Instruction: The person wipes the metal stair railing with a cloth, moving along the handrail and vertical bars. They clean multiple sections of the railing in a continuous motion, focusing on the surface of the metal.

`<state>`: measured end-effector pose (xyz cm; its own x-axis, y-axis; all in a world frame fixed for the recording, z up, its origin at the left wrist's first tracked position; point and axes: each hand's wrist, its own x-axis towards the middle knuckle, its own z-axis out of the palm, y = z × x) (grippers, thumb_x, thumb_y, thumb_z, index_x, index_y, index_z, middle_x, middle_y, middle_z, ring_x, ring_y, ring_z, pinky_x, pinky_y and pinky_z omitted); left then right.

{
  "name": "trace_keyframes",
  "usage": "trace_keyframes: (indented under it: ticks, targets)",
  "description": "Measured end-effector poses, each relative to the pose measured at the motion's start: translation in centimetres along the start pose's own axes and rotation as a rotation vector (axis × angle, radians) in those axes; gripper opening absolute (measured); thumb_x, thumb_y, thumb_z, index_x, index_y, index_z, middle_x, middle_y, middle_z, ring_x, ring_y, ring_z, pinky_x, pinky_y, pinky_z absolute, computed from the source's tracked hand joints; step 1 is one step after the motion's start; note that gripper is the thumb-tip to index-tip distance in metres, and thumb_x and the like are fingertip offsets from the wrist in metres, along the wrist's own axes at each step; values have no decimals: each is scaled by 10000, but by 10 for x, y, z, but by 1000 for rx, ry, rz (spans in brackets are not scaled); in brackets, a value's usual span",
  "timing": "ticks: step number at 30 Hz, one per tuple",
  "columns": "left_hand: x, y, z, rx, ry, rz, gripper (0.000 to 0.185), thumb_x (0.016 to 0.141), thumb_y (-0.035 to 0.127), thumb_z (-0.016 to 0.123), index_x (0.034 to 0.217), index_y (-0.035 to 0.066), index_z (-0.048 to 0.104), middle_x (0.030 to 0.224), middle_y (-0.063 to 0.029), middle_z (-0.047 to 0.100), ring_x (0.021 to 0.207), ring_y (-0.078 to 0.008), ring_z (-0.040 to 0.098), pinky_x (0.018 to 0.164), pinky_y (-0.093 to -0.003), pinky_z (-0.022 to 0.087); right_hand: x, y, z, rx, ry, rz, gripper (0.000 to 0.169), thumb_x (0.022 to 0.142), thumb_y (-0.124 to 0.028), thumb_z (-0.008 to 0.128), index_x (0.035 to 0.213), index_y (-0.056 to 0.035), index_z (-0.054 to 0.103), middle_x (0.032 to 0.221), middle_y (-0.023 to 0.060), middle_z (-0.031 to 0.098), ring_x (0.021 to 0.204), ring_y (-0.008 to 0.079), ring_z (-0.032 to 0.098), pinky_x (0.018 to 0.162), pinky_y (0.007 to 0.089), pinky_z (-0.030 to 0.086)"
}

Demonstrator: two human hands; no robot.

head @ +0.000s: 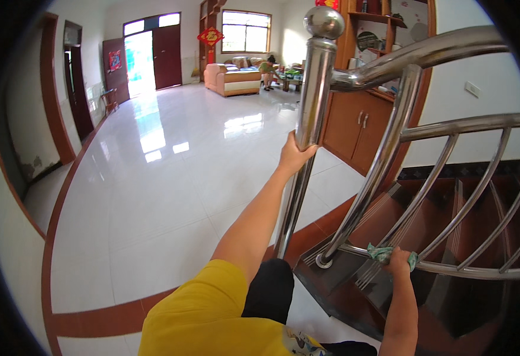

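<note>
My left hand [296, 155] grips the thick upright newel post [314, 89] of a stainless steel stair railing, about midway down, with a round steel ball [324, 22] on top. Lower right, my right hand [398, 261] is closed around a green cloth [381, 253] and the low horizontal rail [446, 268] of the railing. The cloth wraps the rail and sticks out on both sides of the fingers. Curved steel balusters [478, 191] rise from that rail to a middle rail [469, 127], with the broad handrail [438, 46] above.
Dark stone stairs [424, 218] run behind the railing. A wooden cabinet [349, 129] stands past the post. At the back of the glossy tiled floor [162, 209], a person [267, 73] bends by a low table near a sofa [233, 82]. A doorway [140, 62] stands open at back left.
</note>
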<state>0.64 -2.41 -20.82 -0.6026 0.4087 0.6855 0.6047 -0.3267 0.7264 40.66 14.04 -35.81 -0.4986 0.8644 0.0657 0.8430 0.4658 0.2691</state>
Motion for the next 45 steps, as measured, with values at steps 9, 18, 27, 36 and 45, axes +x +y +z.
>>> trace_keyframes:
  ticks: [9, 18, 27, 36, 45]
  targets:
    - [3, -3, -1, 10, -28, 28, 595, 653, 361, 684, 1029, -16, 418, 897, -136, 551, 827, -221, 543, 754, -316, 430, -1, -1, 11, -19, 71, 1, 658, 478, -412, 773, 924, -33, 473, 885, 146, 575, 868, 290, 552, 800, 391, 378]
    - [2, 10, -3, -97, -100, -60, 583, 632, 261, 695, 1075, -23, 444, 952, -118, 555, 858, -188, 545, 756, -304, 437, 7, 2, 14, -238, 79, -135, 606, 515, -459, 733, 899, -66, 476, 808, 98, 587, 755, 282, 586, 688, 432, 421]
    - [8, -6, -1, -89, -85, -144, 448, 663, 216, 699, 995, 22, 468, 857, -55, 550, 743, -139, 520, 686, -274, 433, 5, -16, 0, -269, 22, -155, 529, 566, -405, 720, 902, -66, 491, 800, 102, 617, 767, 272, 612, 653, 430, 456]
    - [3, -7, -5, -137, -142, -61, 459, 683, 187, 679, 1035, 2, 451, 876, -60, 543, 768, -136, 522, 699, -257, 432, -1, -13, -1, 77, -6, -111, 596, 557, -450, 732, 909, -42, 477, 861, 145, 592, 870, 330, 570, 726, 416, 432]
    - [-10, -6, -19, -443, -260, -153, 767, 721, 94, 633, 1318, -11, 162, 1190, -90, 414, 1057, -155, 445, 891, -266, 361, -47, -43, -89, 538, 155, -335, 469, 640, -113, 679, 1050, -57, 457, 948, 144, 582, 884, 317, 569, 735, 357, 444]
